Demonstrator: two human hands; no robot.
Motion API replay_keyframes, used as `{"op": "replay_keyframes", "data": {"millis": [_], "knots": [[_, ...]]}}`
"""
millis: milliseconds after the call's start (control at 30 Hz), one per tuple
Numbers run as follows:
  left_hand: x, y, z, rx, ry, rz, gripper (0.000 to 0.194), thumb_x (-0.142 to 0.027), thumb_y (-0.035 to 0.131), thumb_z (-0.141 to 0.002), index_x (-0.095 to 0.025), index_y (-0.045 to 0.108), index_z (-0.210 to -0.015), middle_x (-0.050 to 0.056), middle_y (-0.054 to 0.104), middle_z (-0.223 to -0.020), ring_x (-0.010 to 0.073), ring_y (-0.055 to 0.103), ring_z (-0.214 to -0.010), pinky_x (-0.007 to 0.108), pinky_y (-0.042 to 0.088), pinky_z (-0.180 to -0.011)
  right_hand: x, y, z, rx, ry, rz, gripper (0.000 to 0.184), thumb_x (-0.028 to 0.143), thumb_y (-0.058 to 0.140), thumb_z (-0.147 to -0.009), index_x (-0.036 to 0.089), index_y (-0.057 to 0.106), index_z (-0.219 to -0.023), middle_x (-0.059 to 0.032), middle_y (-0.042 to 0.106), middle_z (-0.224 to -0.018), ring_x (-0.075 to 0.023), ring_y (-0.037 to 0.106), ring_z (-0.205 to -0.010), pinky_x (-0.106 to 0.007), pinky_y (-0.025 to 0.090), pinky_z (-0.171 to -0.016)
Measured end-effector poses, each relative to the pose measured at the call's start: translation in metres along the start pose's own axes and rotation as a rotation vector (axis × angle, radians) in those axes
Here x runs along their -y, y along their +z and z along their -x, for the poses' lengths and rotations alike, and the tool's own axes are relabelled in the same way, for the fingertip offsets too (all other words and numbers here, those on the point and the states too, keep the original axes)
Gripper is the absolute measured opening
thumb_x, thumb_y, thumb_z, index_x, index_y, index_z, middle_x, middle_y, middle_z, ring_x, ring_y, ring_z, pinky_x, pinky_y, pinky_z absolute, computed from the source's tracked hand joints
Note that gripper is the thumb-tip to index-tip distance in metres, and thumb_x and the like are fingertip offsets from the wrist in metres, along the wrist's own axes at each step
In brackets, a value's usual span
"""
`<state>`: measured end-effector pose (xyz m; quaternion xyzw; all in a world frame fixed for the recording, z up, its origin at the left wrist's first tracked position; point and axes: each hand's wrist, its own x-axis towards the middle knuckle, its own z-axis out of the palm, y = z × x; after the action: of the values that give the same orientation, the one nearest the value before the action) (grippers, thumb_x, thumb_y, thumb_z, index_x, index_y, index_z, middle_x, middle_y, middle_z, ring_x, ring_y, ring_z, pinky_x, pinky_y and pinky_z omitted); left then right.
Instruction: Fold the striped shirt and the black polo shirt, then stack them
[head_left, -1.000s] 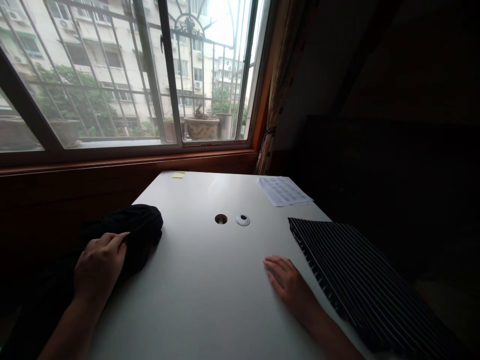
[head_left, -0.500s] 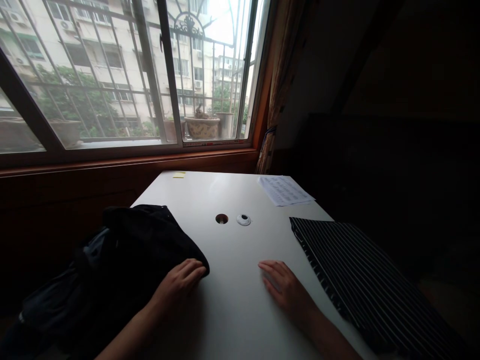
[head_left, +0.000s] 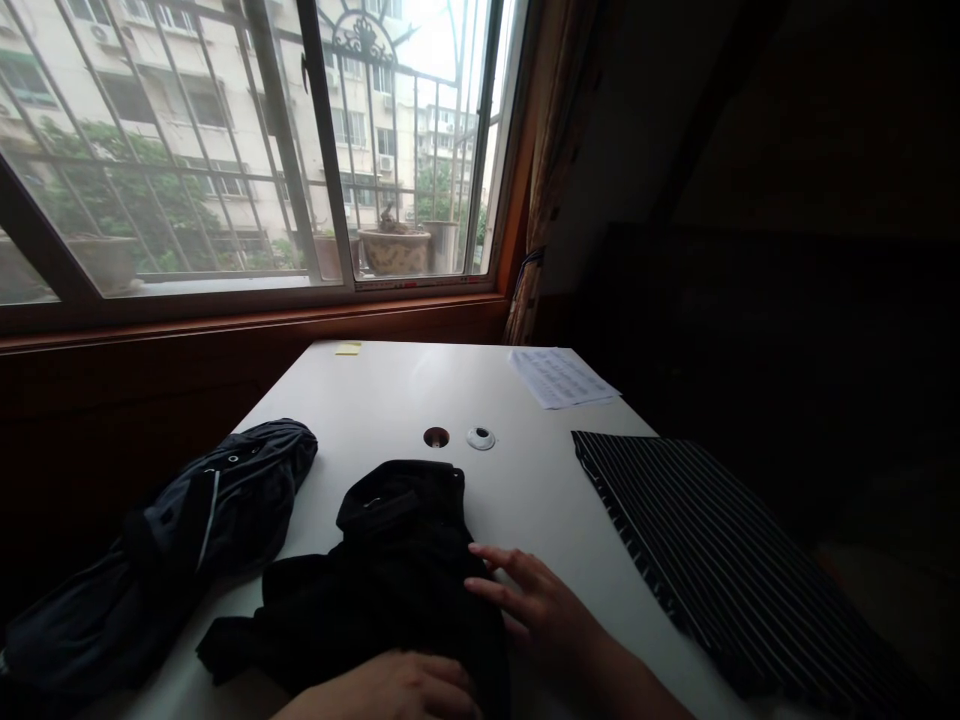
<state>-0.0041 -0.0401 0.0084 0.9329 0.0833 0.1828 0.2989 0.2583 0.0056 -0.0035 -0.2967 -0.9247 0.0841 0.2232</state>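
Observation:
A black garment [head_left: 405,580] lies crumpled on the white table in front of me. Its collar-like end points toward the window, with a small stud near the corner. At the bottom edge of the view, my left hand [head_left: 397,688] rests on the near part of it, fingers curled into the cloth and partly cut off. My right hand [head_left: 544,605] is at the garment's right edge, fingers apart and stretched out, their tips touching or just over the cloth. To the left lies a bunched dark blue-grey garment [head_left: 262,490] with a pale cord and metal eyelets.
Right of my hands, a black-and-white striped cloth [head_left: 697,530] hangs over the side of the white table [head_left: 405,400]. Printed papers [head_left: 562,378] and a yellow sticky note [head_left: 348,349] lie at the far end. A round hole [head_left: 436,437] sits beside its white cap [head_left: 480,438].
The black garment has come off the blue-grey one, moving right and toward me with my left hand. My right hand has shifted slightly left and nearer, meeting its edge.

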Motion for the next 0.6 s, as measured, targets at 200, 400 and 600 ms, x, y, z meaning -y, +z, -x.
{"op": "replay_keyframes", "data": {"millis": [200,400,600], "knots": [[-0.007,-0.013,-0.001,-0.004,-0.094,-0.149,0.028,-0.026,0.056,-0.099,-0.031,0.059,-0.127,0.002,0.072,-0.117,0.0179,0.065,-0.105,0.026,0.054,-0.083,-0.005,0.004,0.001,-0.079,0.032,-0.012,0.025,0.014,0.055,-0.09,0.023,0.063,-0.113,-0.011,0.062,-0.131,-0.0235,0.063,-0.113,-0.042,0.055,-0.094],[-0.011,-0.03,-0.004,-0.022,-0.136,-0.351,0.037,-0.024,0.051,-0.101,-0.032,0.052,-0.138,0.003,0.072,-0.11,0.0203,0.067,-0.096,0.034,0.052,-0.089,-0.013,-0.006,0.003,-0.239,0.217,-0.122,0.028,0.009,0.047,-0.09,0.026,0.061,-0.106,-0.0073,0.065,-0.121,-0.0208,0.067,-0.103,-0.035,0.058,-0.087],[0.002,-0.046,0.009,-0.081,-0.26,-0.472,0.067,-0.034,0.065,-0.091,-0.034,0.036,-0.151,0.006,0.06,-0.138,0.0289,0.057,-0.12,0.048,0.043,-0.107,-0.032,-0.022,0.011,-0.501,0.45,-0.195,0.027,0.013,0.052,-0.083,0.028,0.061,-0.103,-0.0062,0.065,-0.116,-0.0261,0.062,-0.111,-0.043,0.054,-0.095]]}}
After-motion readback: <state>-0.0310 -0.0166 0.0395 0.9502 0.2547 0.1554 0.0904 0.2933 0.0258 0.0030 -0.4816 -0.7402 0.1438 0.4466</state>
